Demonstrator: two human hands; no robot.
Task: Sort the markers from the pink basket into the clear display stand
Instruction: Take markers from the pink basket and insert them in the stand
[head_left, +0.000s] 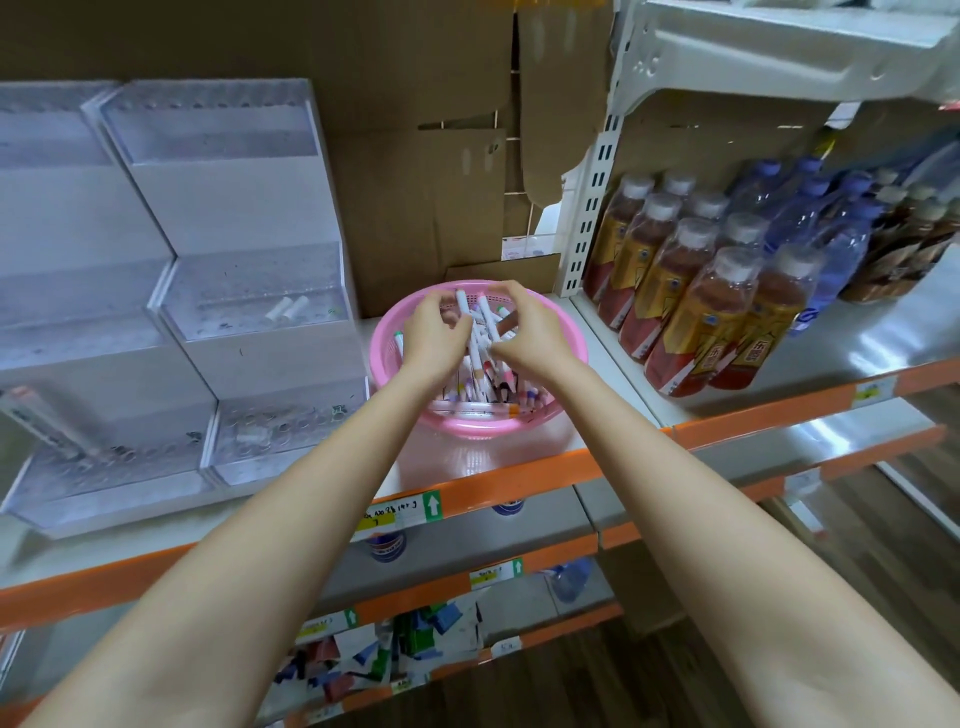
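A round pink basket (385, 343) stands on the white shelf, holding several white markers (480, 387) with coloured caps. Both my hands are inside it. My left hand (434, 332) and my right hand (524, 325) curl their fingers round a small bunch of markers (484, 317) that sticks up between them. To the left stands the clear display stand (249, 291), three stepped tiers with rows of holes. Two white markers (287, 309) lie on its middle tier, and a few small pieces lie on the bottom tier.
A second clear stepped stand (57, 332) sits at the far left. Shrink-wrapped packs of drink bottles (711, 291) fill the shelf to the right. Brown cardboard (415, 182) backs the shelf. Orange shelf edges (493, 488) run below, with lower shelves of small packets.
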